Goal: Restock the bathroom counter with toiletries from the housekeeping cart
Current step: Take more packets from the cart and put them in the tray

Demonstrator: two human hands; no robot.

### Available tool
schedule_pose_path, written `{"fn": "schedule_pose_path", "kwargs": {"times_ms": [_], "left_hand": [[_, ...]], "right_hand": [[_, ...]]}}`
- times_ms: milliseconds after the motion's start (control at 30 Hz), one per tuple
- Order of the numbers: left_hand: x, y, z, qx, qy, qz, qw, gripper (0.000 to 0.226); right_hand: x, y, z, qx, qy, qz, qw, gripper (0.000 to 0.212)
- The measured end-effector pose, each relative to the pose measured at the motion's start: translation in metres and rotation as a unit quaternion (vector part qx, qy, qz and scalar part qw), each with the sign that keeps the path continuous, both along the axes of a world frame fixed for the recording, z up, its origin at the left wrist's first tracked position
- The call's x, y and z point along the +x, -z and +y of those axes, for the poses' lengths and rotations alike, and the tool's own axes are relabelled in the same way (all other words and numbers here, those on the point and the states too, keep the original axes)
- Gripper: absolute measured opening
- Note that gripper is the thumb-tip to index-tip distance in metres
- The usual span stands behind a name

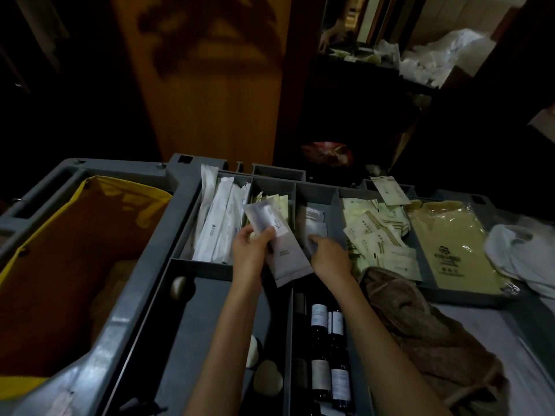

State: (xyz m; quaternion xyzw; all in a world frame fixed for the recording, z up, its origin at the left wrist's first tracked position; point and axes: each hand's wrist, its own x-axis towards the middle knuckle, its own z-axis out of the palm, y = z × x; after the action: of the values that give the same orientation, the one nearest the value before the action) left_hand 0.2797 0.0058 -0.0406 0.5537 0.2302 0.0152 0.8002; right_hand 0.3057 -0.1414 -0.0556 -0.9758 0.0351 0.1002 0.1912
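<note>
I look down on the grey housekeeping cart [180, 187], its top tray split into compartments of packets. My left hand [252, 250] grips a small stack of grey-white toiletry packets [282, 250] above the tray. My right hand [327, 250] reaches into the middle compartment, fingers curled on a grey sachet [313, 226] that lies there. Long white packets [219, 223] fill the left compartment. Cream sachets [375, 235] are piled in the right one.
A yellow-lined waste bag [75, 250] hangs at the cart's left. Dark bottles [327, 349] lie in a lower compartment, small round soaps [267, 382] beside them. A brown cloth [420, 331], beige bagged items [450, 244] and a white plastic bag [522, 253] sit right. A cluttered shelf [390, 61] stands behind.
</note>
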Motion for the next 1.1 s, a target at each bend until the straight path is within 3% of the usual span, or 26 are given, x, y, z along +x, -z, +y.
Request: {"fn": "schedule_pose_path", "kwargs": {"times_ms": [267,433,500,600,800,1100], "left_hand": [[0.0,-0.002,0.0,0.011,0.002,0.009,1.0,0.031],[-0.001,-0.004,0.001,0.02,0.01,0.008,1.0,0.03],[-0.001,-0.005,0.002,0.013,0.009,0.007,1.0,0.033],[-0.002,-0.007,0.002,-0.009,0.004,0.005,1.0,0.039],[-0.004,-0.009,0.001,-0.043,0.014,0.007,0.999,0.027],[-0.007,-0.012,-0.008,-0.015,-0.008,-0.023,1.0,0.052]], "right_hand": [[-0.002,0.009,0.002,0.08,0.089,-0.07,0.99,0.073],[-0.001,0.011,0.001,0.094,0.088,-0.065,0.99,0.054],[-0.003,0.008,-0.001,0.149,0.095,-0.079,0.981,0.037],[-0.009,-0.003,-0.005,0.31,0.115,-0.083,0.94,0.019],[-0.02,-0.013,-0.014,0.52,0.189,-0.093,0.828,0.027],[-0.04,-0.021,-0.03,0.596,0.208,-0.122,0.766,0.026]]}}
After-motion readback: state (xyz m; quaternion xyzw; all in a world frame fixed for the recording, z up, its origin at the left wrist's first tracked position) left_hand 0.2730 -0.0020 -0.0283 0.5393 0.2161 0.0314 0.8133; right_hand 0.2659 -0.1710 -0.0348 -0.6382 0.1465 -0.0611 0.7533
